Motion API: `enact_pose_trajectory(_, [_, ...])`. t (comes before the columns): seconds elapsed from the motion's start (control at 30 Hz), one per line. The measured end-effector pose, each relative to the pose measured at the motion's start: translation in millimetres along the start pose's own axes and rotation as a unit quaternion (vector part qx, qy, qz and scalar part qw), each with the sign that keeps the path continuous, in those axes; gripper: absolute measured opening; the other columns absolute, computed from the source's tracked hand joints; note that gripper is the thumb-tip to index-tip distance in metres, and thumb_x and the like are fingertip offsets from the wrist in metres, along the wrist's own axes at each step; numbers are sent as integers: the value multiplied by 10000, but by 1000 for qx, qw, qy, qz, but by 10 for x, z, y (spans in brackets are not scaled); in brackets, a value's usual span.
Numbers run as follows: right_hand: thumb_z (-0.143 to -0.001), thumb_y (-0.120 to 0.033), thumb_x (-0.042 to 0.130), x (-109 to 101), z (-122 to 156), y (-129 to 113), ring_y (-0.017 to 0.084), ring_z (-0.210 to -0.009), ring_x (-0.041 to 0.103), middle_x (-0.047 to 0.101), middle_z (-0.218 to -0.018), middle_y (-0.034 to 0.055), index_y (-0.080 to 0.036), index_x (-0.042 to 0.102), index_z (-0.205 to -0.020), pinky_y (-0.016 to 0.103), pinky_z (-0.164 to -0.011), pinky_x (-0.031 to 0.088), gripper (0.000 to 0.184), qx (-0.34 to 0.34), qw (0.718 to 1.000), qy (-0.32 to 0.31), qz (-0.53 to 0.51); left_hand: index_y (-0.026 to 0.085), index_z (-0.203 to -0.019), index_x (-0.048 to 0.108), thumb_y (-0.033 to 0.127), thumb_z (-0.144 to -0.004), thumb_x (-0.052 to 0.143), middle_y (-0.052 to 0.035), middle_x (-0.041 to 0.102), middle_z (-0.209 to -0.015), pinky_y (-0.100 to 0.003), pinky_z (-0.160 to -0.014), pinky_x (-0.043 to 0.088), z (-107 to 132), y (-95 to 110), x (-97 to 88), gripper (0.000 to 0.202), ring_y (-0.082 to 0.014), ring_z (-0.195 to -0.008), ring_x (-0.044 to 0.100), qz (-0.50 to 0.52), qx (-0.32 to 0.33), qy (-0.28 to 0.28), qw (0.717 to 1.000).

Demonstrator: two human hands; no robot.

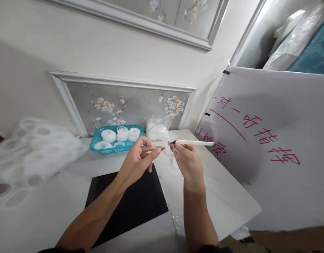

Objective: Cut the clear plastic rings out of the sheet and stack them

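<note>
My left hand (141, 154) is raised over a flat black pad (135, 203), its fingers bent closed. A bit of blue shows between them, and a thin pale tip (157, 141) sticks out toward the right; most of that slim tool is hidden. My right hand (189, 158) pinches a white pen-like stick (200, 143), held nearly level, its dark end toward my left hand. A thin white cord (174, 151) loops at the right fingertips. The two hands are close together but apart.
A blue basket (117, 150) with several rolls of white cord stands against the wall. Beside it is a clear plastic bag (159, 128) of white material. White netted, hole-filled material (40, 151) is heaped at left. A whiteboard (270, 175) with red writing stands at right.
</note>
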State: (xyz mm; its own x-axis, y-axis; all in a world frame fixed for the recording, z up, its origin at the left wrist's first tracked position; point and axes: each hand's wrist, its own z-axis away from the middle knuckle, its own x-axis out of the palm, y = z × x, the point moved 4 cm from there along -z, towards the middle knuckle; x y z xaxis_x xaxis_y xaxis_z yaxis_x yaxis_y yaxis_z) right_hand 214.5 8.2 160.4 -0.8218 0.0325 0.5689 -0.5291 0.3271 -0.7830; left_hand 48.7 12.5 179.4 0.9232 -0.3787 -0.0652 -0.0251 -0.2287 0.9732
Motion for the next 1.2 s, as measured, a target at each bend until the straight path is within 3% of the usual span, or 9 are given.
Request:
enact_pose_trajectory(0.1, [-688, -256, 822, 249, 116, 221, 163, -739, 652, 710, -712, -20, -232, 758, -724, 330, -815, 488, 77, 26, 998, -52, 14, 235, -888, 351, 458, -873, 679, -5, 737, -959, -165, -368, 354, 144, -57, -231, 397, -33, -343, 480, -2, -23, 50, 998])
enact_pose_trajectory(0.2, [-721, -266, 819, 461, 249, 397, 161, -722, 641, 713, -723, -12, -233, 765, -742, 328, -797, 487, 67, 53, 993, -99, 30, 246, -904, 345, 468, -852, 691, 60, 705, -741, -148, -314, 313, 261, -111, -444, 414, -50, -284, 450, 3, -41, 81, 996])
enact_pose_trajectory(0.33, [-761, -273, 802, 641, 373, 535, 184, -755, 662, 715, -724, 0, -239, 772, -786, 346, -821, 504, 52, 79, 984, -149, 58, 249, -937, 373, 480, -847, 678, 142, 475, -378, -132, -277, 217, 377, -123, -647, 393, -88, -216, 371, -3, -67, 90, 994])
enact_pose_trajectory(0.47, [-771, -267, 789, 709, 397, 620, 186, -766, 662, 709, -731, 6, -235, 770, -780, 353, -857, 509, 37, 99, 979, -169, 62, 245, -970, 397, 456, -799, 723, 130, 503, -400, -138, -279, 228, 431, -92, -762, 424, -89, -225, 385, -27, -82, 109, 990])
enact_pose_trajectory(0.7, [-682, -378, 855, 797, 457, 781, 200, -720, 671, 692, -666, 9, -231, 740, -732, 345, -753, 526, 193, 263, 929, -256, -51, 253, -1015, 395, 433, -791, 719, 80, 622, -518, -161, -286, 298, 471, -101, -732, 433, -96, -295, 410, -50, -120, 98, 987])
enact_pose_trajectory(0.9, [-674, -350, 869, 758, 483, 787, 162, -657, 652, 697, -653, -4, -212, 744, -734, 300, -678, 528, 195, 226, 936, -268, 6, 249, -1050, 453, 410, -853, 661, 61, 627, -511, -174, -374, 312, 551, -65, -742, 329, -114, -374, 489, -104, -89, 121, 983])
enact_pose_trajectory(1.0, [-714, -332, 845, 763, 503, 774, 161, -651, 649, 717, -682, 3, -213, 752, -748, 304, -657, 531, 155, 199, 935, -289, 57, 247, -1049, 498, 392, -862, 659, 55, 617, -508, -187, -371, 306, 545, -92, -712, 286, -125, -381, 508, -75, -103, 75, 989])
enact_pose_trajectory(1.2, [-805, -289, 775, 861, 544, 713, 200, -862, 699, 760, -805, 21, -228, 781, -830, 376, -886, 538, 67, 133, 921, -351, 104, 247, -1019, 501, 342, -858, 665, 79, 587, -478, -172, -339, 247, 469, -131, -649, 249, -97, -338, 444, 29, -120, 9, 992])
